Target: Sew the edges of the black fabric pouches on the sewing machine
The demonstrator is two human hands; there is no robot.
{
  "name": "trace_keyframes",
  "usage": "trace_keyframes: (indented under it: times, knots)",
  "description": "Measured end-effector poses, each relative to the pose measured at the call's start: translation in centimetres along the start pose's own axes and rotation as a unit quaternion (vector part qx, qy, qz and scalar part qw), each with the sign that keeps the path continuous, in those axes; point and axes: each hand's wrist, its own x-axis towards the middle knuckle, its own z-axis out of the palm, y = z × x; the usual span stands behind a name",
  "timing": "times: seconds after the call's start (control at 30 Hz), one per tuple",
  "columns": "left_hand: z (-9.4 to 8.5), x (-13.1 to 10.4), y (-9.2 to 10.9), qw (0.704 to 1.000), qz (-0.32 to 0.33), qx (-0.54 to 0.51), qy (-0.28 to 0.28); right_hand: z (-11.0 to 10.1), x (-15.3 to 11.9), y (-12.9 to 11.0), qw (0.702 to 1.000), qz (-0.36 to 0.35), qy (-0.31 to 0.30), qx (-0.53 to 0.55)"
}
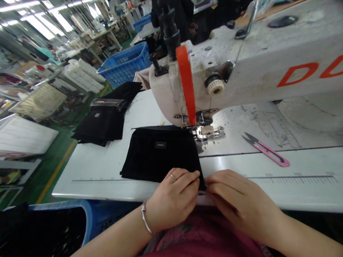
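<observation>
A black fabric piece (160, 157) with a small dark label lies on the white sewing table, its upper right corner at the presser foot (206, 132) of the sewing machine (241, 67). My left hand (178, 191), with a ring and a bracelet, rests on the cloth's lower right corner, fingers closed on it. Beside it, my right hand (233, 196) pinches the same corner at the right edge, fingertips partly hidden. Pink thread snips (268, 150) lie on the table to the right of the machine foot.
A stack of black pieces (104, 121) with a zipper strip hangs over the table's left edge. One blue crate (128, 62) stands behind the table, another (89, 217) at lower left holds dark cloth. A person in dark clothing (184, 18) is behind the machine.
</observation>
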Motion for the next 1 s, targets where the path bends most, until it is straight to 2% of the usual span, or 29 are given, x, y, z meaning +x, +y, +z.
trace_keyframes:
  times: [0.13,0.23,0.33,0.43,0.57,0.77,0.87,1.0]
  knots:
    - [-1.1,1.7,-1.0,0.997,-0.031,-0.067,0.022,-0.3,0.4,0.1,0.998,-0.014,-0.023,-0.056]
    - [-1.1,3.3,-2.5,0.998,-0.056,0.006,0.026,-0.4,0.8,-0.1,0.996,-0.033,-0.032,-0.075]
    - [-0.5,4.2,-3.8,0.994,-0.077,0.073,-0.017,-0.6,1.1,-0.2,0.995,-0.046,-0.036,-0.086]
    - [-0.1,4.2,-4.3,0.993,-0.089,0.073,-0.028,-0.8,1.3,0.0,0.994,-0.050,-0.046,-0.090]
    - [-0.1,4.3,-5.0,0.994,-0.089,0.058,-0.019,-1.0,1.7,0.4,0.993,-0.043,-0.056,-0.092]
    - [-0.1,5.8,-6.7,0.995,-0.078,0.062,0.010,-0.8,2.5,1.5,0.992,-0.019,-0.065,-0.107]
    - [-0.4,5.6,-6.7,0.995,-0.078,0.060,0.005,-0.7,2.7,2.0,0.992,-0.019,-0.061,-0.105]
    - [-0.8,3.6,-5.2,0.999,-0.043,0.017,-0.012,-0.6,2.6,2.3,0.995,-0.022,-0.050,-0.080]
